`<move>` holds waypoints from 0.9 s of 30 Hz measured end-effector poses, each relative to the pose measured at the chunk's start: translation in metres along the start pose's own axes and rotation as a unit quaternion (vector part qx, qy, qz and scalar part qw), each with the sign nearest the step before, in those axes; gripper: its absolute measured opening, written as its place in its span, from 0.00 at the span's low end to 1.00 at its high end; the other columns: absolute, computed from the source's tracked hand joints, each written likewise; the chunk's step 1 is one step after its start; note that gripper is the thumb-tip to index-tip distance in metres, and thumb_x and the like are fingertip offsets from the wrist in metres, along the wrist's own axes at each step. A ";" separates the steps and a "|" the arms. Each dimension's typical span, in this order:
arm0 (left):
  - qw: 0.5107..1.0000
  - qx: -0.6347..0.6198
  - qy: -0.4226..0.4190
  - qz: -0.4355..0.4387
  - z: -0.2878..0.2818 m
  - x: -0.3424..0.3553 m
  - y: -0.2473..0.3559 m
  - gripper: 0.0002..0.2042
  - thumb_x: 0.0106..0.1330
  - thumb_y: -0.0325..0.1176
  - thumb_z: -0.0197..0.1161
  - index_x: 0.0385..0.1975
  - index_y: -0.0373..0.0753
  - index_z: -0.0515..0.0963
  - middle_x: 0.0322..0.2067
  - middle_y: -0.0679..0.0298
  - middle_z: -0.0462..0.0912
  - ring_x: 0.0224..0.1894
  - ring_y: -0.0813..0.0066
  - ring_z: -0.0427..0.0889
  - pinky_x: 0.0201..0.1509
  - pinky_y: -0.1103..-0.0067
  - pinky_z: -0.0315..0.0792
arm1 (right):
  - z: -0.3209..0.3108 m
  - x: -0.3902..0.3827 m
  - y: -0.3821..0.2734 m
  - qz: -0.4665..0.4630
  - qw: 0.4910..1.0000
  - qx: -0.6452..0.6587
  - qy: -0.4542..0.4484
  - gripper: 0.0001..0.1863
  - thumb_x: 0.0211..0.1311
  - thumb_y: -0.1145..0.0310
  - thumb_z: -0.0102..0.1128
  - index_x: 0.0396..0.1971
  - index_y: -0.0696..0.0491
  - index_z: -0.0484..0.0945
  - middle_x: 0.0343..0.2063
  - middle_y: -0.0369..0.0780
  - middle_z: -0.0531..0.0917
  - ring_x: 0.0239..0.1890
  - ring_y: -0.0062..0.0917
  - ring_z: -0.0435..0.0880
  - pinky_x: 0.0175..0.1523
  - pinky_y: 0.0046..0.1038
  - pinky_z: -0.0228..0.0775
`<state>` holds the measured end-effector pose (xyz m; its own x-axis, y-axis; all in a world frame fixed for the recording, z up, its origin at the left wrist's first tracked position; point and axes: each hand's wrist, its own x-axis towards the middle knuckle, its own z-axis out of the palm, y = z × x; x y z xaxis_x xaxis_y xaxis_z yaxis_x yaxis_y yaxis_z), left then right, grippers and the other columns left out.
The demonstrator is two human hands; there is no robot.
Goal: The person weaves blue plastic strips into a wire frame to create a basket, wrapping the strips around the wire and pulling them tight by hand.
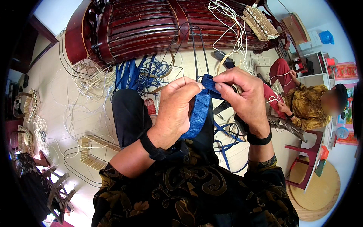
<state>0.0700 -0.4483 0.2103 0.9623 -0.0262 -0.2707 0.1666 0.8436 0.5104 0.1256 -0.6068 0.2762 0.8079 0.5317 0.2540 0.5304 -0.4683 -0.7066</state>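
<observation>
My left hand (pixel 174 111) wraps around a partly woven blue strip piece (pixel 199 113) built on a dark wire frame (pixel 197 49), thumb and fingers closed on its upper edge. My right hand (pixel 242 94) pinches the blue strip end (pixel 209 80) at the top of the piece, right beside my left thumb. Both wrists wear black bands. Loose blue strips (pixel 223 142) trail down over my lap to the floor.
A dark red wooden bench (pixel 151 28) stands ahead, with a pile of blue strips (pixel 145 73) and white cord (pixel 90 77) on the floor before it. Woven cream baskets (pixel 92 151) lie at left. Another person (pixel 302 104) sits at right handling white cord near a red stool (pixel 308 157).
</observation>
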 end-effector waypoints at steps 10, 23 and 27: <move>1.000 -0.009 0.015 -0.005 0.002 0.004 -0.001 0.10 0.64 0.23 0.55 0.44 0.34 0.74 0.34 0.67 0.78 0.33 0.82 0.76 0.37 0.84 0.72 | -0.013 0.035 -0.012 -0.049 0.983 -0.109 -0.136 0.05 0.51 0.77 0.58 0.29 0.58 0.80 0.24 0.46 0.82 0.28 0.40 0.82 0.34 0.33 0.73; 0.998 -0.047 -0.035 -0.014 -0.026 0.029 -0.005 0.05 0.71 0.30 0.53 0.39 0.36 0.74 0.30 0.65 0.80 0.29 0.79 0.79 0.35 0.83 0.76 | 0.004 0.034 -0.004 0.096 0.990 0.030 -0.097 0.08 0.55 0.75 0.63 0.35 0.57 0.78 0.30 0.40 0.82 0.28 0.26 0.81 0.33 0.27 0.73; 0.995 -0.084 -0.007 -0.058 -0.031 0.032 -0.007 0.04 0.69 0.27 0.55 0.37 0.35 0.75 0.21 0.64 0.77 0.20 0.78 0.73 0.25 0.80 0.70 | -0.001 0.019 -0.004 0.158 0.976 0.118 -0.090 0.12 0.57 0.75 0.64 0.41 0.57 0.78 0.41 0.35 0.79 0.35 0.18 0.79 0.33 0.18 0.72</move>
<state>0.0927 -0.4388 0.1730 0.9414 -0.1356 -0.3089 0.2405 0.9119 0.3325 0.1391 -0.5954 0.2851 0.8522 0.5121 -0.1074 0.1705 -0.4659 -0.8683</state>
